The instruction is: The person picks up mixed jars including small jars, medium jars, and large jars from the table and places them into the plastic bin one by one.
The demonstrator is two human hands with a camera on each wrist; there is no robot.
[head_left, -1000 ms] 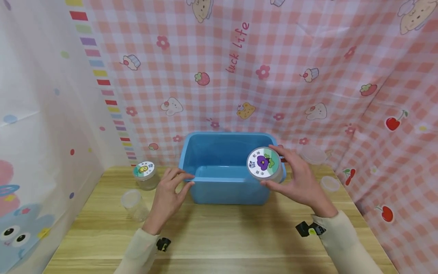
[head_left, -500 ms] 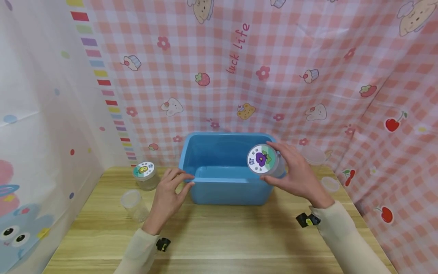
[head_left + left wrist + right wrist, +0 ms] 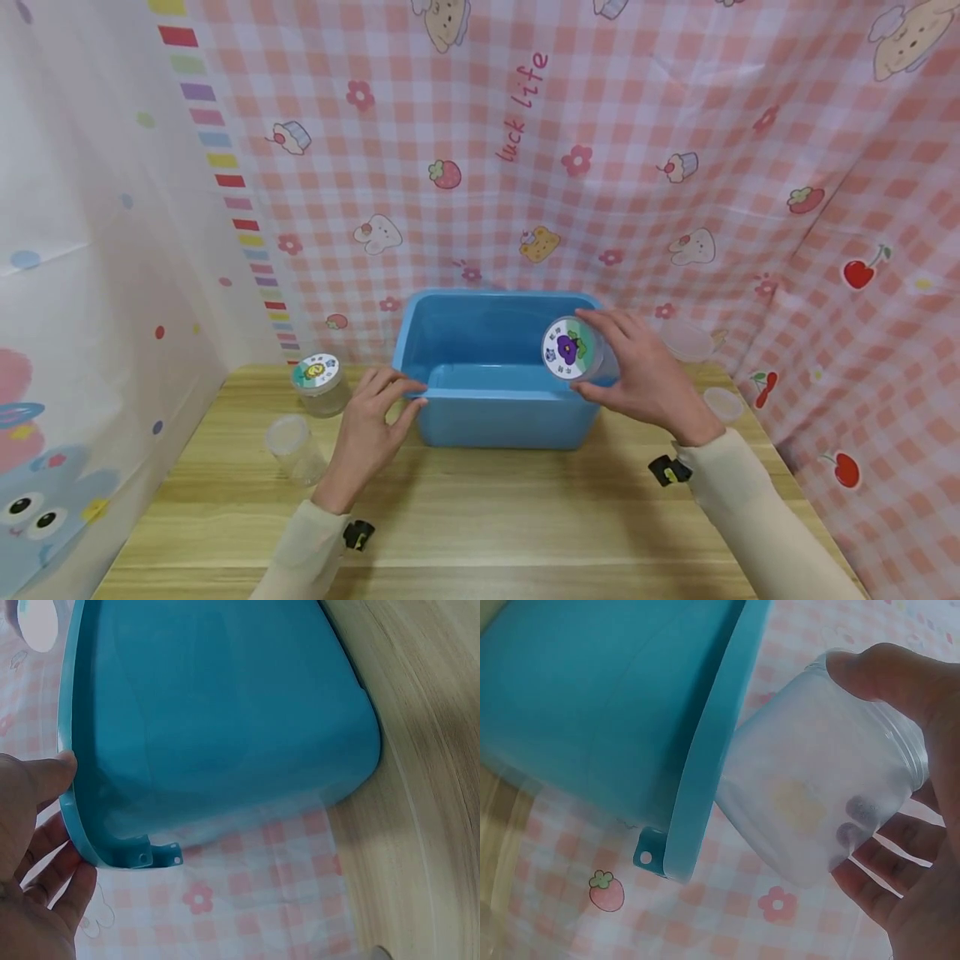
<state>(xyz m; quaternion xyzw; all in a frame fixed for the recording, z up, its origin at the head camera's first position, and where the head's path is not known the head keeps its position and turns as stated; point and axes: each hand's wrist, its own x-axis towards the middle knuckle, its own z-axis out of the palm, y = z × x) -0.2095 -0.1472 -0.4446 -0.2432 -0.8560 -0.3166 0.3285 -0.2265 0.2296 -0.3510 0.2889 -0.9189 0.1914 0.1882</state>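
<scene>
My right hand (image 3: 645, 375) grips a clear plastic jar (image 3: 817, 765) between thumb and fingers. Held over the right end of the blue bin (image 3: 506, 421), the jar is tilted, and its round lid (image 3: 567, 348) with a purple flower label faces left and toward me. Fingertips show through the clear wall in the right wrist view. At the bin's front left corner, my left hand (image 3: 375, 429) holds the rim (image 3: 69, 780), thumb on one side of the corner and fingers on the other. The part of the bin's inside behind the jar is hidden.
Left of the bin stand a jar with a yellow flower lid (image 3: 321, 385) and a clear jar with a plain whitish lid (image 3: 295, 450). On the right are a translucent container (image 3: 686, 340) and a smaller translucent round piece (image 3: 723, 404). A checked cloth (image 3: 480, 208) hangs behind.
The jar in my right hand has turned so its lid faces further left, and has risen slightly. My right forearm has shifted up a little. The left hand keeps its place on the rim.
</scene>
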